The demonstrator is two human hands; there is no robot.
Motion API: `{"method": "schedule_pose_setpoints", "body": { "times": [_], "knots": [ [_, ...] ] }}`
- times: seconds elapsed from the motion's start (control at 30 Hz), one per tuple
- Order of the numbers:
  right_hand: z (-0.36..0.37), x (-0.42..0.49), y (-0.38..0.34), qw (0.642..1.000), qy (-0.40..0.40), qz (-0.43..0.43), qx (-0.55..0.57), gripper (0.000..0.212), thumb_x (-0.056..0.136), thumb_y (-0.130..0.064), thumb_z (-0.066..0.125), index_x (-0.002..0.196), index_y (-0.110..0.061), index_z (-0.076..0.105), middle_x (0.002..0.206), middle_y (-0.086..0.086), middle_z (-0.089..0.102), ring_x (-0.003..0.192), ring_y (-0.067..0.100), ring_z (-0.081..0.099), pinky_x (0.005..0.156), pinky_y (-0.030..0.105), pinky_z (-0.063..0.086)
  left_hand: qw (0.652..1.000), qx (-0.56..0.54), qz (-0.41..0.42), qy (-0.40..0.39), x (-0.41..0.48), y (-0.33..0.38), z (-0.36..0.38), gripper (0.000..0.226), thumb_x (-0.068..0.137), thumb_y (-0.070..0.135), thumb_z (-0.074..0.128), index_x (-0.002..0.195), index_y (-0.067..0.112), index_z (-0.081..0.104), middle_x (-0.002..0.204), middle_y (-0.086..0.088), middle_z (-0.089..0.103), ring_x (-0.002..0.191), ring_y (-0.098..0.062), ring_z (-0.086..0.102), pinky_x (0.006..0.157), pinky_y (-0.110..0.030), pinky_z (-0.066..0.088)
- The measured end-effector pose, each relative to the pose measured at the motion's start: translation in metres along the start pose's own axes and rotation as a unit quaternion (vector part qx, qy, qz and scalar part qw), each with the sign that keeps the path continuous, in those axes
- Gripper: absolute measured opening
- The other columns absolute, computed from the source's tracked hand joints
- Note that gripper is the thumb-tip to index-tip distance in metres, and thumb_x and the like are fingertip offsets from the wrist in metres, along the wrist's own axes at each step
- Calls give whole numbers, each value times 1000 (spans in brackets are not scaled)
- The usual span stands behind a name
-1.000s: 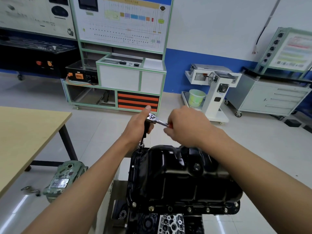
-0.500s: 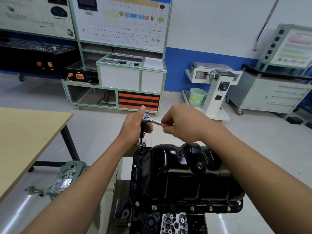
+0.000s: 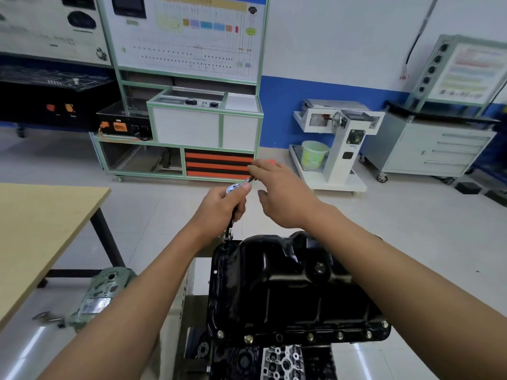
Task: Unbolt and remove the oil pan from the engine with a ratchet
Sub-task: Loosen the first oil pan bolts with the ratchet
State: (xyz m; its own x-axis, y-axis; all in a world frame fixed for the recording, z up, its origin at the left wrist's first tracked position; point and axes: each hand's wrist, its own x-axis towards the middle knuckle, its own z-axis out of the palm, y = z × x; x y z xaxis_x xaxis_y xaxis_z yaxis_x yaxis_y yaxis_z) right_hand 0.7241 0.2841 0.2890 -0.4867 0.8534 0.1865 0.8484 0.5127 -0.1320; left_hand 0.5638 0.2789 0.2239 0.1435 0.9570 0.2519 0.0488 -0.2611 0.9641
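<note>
The black oil pan sits upside-up on the engine, with several bolts along its near flange. A ratchet on a long extension stands on the bolt at the pan's far left corner. My left hand grips the ratchet head and the top of the extension. My right hand lies against the ratchet handle with fingers stretched out and thumb spread apart. The handle's red end shows beyond the knuckles.
A wooden table stands at the left, with a green metal casting below it. Across the floor are a green-framed training cabinet, a white stand with a green bucket and a grey drawer cabinet.
The ratchet handle has swung away from me, from pointing right to pointing far right. My right hand has loosened from a closed grip to stretched fingers. My left hand stays on the ratchet head.
</note>
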Motion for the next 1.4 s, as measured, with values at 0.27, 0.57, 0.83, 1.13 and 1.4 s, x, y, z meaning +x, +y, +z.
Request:
{"method": "schedule_pose_setpoints", "body": {
  "times": [0.27, 0.57, 0.83, 1.13, 1.4],
  "knots": [
    [-29, -31, -23, 996, 25, 44, -73, 25, 87, -43, 61, 78, -21, 52, 69, -5, 37, 73, 26, 48, 61, 31, 35, 995, 3, -30, 95, 10, -1, 3, 59, 88, 68, 46, 49, 24, 55, 56, -3, 55, 56, -16, 45, 52, -21, 38],
    [-39, -39, -35, 998, -59, 11, 30, 37, 77, -40, 75, 55, -19, 55, 50, -5, 51, 58, 15, 53, 53, 30, 42, 996, -59, -37, 51, 5, 5, 5, 55, 79, 64, 54, 73, 9, 61, 67, -12, 58, 65, -24, 49, 63, -35, 37],
    [-28, -10, -2, 992, 17, 33, -124, 18, 90, -11, 59, 96, -23, 71, 94, 4, 67, 86, 29, 60, 63, 31, 43, 997, -59, -23, -49, -5, 0, -8, 42, 83, 53, 57, 61, 18, 67, 63, -12, 64, 64, -27, 53, 62, -37, 37],
    [2, -15, 12, 998, 38, 1, -55, 54, 94, -13, 54, 145, -21, 41, 150, -6, 42, 125, 21, 37, 98, 39, 46, 997, -64, -31, 24, -5, 3, 7, 40, 83, 55, 55, 57, 25, 59, 58, -2, 50, 55, -17, 42, 56, -32, 31],
    [-30, -44, -20, 995, -3, 34, -94, 24, 88, -46, 60, 81, -23, 54, 71, -4, 36, 74, 26, 48, 63, 32, 35, 995, -17, -57, 82, 6, 5, 16, 48, 83, 66, 48, 57, 26, 55, 59, -1, 51, 53, -15, 39, 52, -30, 30]
  ]
}}
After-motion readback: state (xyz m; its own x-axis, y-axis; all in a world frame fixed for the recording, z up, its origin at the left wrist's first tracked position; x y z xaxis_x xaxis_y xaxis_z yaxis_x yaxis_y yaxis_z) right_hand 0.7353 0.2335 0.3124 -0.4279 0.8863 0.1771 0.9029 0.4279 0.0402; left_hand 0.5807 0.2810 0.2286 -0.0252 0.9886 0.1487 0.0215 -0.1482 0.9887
